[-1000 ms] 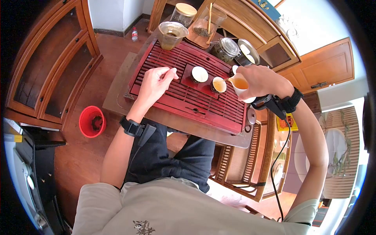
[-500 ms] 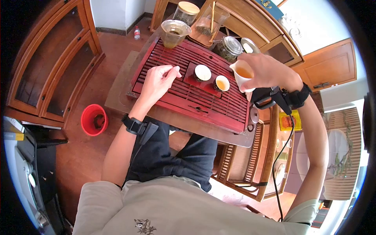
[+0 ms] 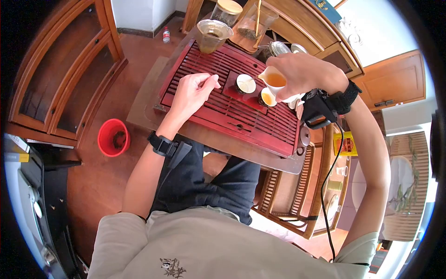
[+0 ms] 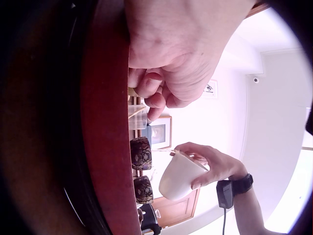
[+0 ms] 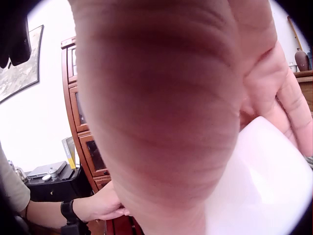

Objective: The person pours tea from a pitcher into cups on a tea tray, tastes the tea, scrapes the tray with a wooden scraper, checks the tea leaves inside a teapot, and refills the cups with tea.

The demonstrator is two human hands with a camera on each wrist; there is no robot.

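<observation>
My right hand (image 3: pixel 309 72) grips a white tea pitcher (image 4: pixel 181 178) and tilts it toward the left, amber tea inside. From its spout a thin stream runs to the left teacup (image 3: pixel 245 86), which is white inside and dark patterned outside. A matching teacup (image 3: pixel 268 98) beside it holds amber tea. Both stand on a dark red mat on the slatted red tea tray (image 3: pixel 227 120). With nothing in it, my left hand (image 3: pixel 195 92) rests at the tray's near left side, fingers loosely curled.
At the tray's far left corner stands a clear vessel with a strainer (image 3: pixel 213 37). Behind the tray are glass jars (image 3: pixel 226 13). A small brown teapot (image 3: pixel 304 136) sits by the right end, and a red bucket (image 3: pixel 114 138) is on the floor.
My right hand first drew the pitcher back from the right teacup, then brought it left and tilted it over the left teacup. My left hand stayed about where it was.
</observation>
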